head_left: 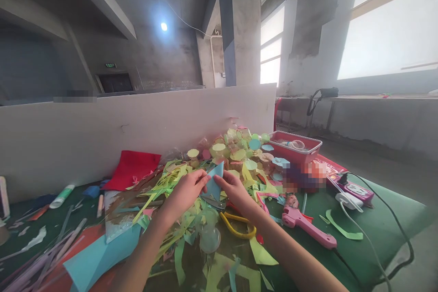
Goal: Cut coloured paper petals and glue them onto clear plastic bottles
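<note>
A folded piece of light blue paper (215, 181) is held up between my two hands, its pointed corner upward. My left hand (191, 187) pinches its left edge with closed fingers. On the other side, my right hand (235, 189) grips the right edge between thumb and fingers. Just below the hands lie scissors with yellow handles (239, 232) among yellow-green paper scraps (179, 255). Clear plastic cups (209, 238) stand under and between my forearms. Behind the hands is a pile of cups topped with paper discs (219, 147).
A pink glue gun (308, 228) with a cable lies right, near a power strip (357, 191). The red basket (297, 146) stands behind it. Red cloth (133, 169), a glue tube (62, 196) and a blue sheet (102, 255) are left. A white board (137, 123) borders the back.
</note>
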Available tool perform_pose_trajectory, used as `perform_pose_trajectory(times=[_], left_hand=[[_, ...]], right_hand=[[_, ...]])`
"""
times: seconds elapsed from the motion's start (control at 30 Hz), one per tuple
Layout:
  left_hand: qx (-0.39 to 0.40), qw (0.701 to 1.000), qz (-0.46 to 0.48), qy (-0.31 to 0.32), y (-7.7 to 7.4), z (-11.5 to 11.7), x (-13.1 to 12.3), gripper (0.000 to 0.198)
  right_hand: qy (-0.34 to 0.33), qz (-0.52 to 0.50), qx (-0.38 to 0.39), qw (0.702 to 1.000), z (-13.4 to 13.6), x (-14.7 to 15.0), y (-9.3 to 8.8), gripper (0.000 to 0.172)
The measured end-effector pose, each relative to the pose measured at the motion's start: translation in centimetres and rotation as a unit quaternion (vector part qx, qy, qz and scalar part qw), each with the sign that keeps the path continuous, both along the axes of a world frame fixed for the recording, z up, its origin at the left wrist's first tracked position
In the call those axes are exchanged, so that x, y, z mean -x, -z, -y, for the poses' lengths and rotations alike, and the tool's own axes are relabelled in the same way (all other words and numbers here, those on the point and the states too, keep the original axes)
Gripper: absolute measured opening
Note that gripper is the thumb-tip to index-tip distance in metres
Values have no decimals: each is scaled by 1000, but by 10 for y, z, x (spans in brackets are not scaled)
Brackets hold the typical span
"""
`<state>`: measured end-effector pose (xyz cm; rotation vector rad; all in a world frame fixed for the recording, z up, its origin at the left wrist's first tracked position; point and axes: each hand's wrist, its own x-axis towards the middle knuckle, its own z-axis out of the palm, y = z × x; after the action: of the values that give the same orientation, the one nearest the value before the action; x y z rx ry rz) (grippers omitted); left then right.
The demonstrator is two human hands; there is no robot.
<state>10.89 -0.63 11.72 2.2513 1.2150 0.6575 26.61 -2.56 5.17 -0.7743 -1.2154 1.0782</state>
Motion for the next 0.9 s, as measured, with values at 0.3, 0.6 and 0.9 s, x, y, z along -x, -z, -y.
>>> perform_pose_trajectory(times=[0.3,0.6,0.9], left_hand=[[19,1000,19,15,-1,1,0,30],[18,999,30,25,-2,-1,4,29],[24,997,78,11,-6,10,-6,43]], right_hand=[[10,14,5,1000,1,-1,-4,47],[7,46,-10,999,5,-6,-6,51],[-39,92,-27,995,15,-1,-10,50]])
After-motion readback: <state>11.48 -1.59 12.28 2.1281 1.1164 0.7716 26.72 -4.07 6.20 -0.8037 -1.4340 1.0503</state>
